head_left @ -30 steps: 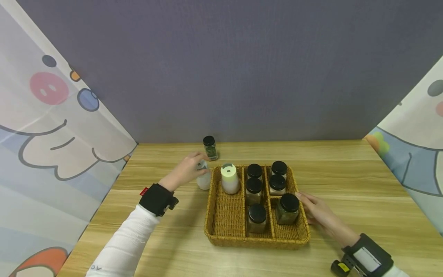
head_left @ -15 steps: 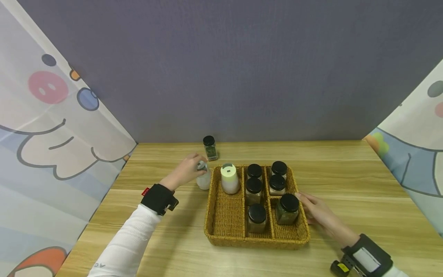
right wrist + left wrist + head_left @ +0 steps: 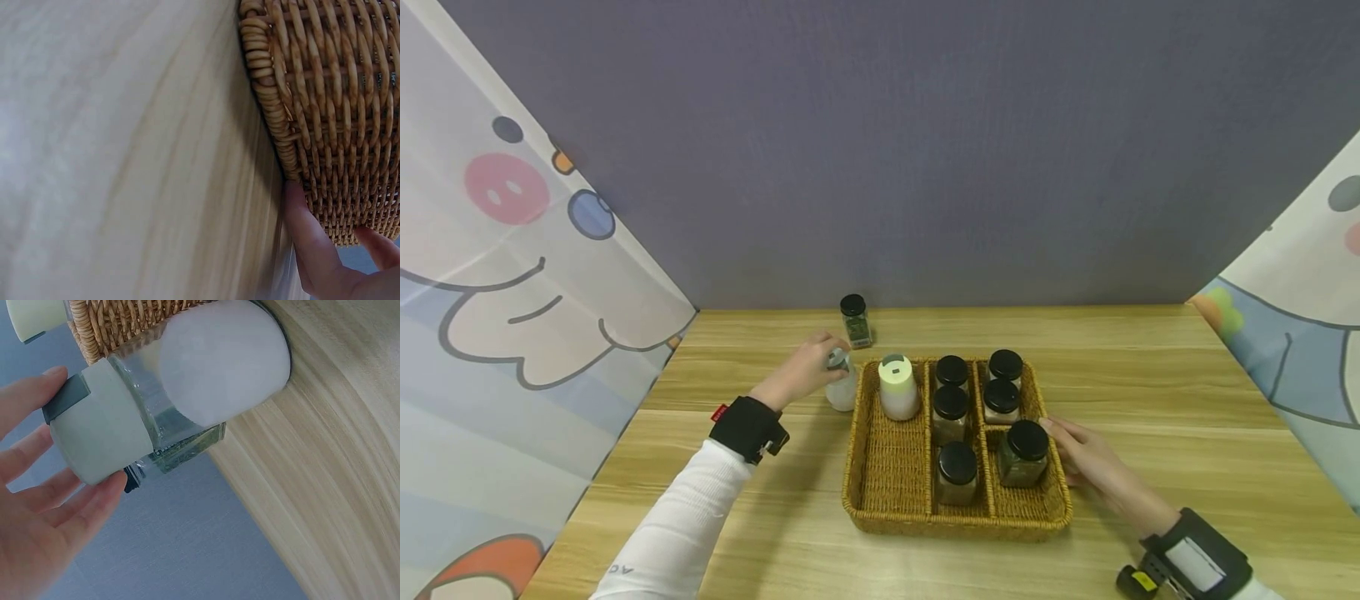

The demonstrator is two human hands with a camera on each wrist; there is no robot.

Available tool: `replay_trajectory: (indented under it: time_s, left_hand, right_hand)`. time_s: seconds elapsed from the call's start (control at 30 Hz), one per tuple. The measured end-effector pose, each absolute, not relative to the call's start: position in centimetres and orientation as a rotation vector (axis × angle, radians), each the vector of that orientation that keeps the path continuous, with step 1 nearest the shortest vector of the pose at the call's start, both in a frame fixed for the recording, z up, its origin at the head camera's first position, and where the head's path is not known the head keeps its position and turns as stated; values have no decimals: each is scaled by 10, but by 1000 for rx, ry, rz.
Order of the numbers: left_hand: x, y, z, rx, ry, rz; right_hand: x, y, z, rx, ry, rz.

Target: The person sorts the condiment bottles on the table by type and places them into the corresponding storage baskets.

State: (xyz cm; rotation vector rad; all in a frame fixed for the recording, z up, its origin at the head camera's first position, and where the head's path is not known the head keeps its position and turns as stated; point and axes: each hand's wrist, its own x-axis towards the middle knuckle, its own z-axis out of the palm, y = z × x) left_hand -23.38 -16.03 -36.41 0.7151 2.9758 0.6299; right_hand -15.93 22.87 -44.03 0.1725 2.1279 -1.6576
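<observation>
My left hand (image 3: 811, 368) grips a clear glass shaker (image 3: 842, 388) by its pale lid. In the left wrist view the fingers bend round that lid (image 3: 103, 425), one fingertip on its grey flap, and white contents fill the shaker's lower part. The shaker stands just left of a woven basket (image 3: 891, 527). Against the basket's right side, my right hand (image 3: 1093, 463) rests its fingers on the rim and outer wall. The right wrist view shows extended fingers (image 3: 312, 244) touching the wicker wall (image 3: 337, 125), one low by the table.
A similar shaker with a yellow-green lid (image 3: 898, 390) stands in the basket's left compartment. Several black-lidded jars, among them one with dark green contents (image 3: 1022, 454), fill the other compartments. Behind my left hand stands a narrow black-lidded jar (image 3: 856, 322), near the grey back panel (image 3: 940, 167).
My left hand has settled slightly on the shaker's lid, its forearm shifting a little to the right. The basket, jars and right hand stay put.
</observation>
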Motion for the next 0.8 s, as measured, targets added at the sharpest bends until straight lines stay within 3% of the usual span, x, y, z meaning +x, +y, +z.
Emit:
replay_trajectory:
  time_s: [0.8]
  left_hand:
    - [-239,-152,-358,762,2934,473]
  right_hand:
    - [-160,228,-440,180,2141,-1641]
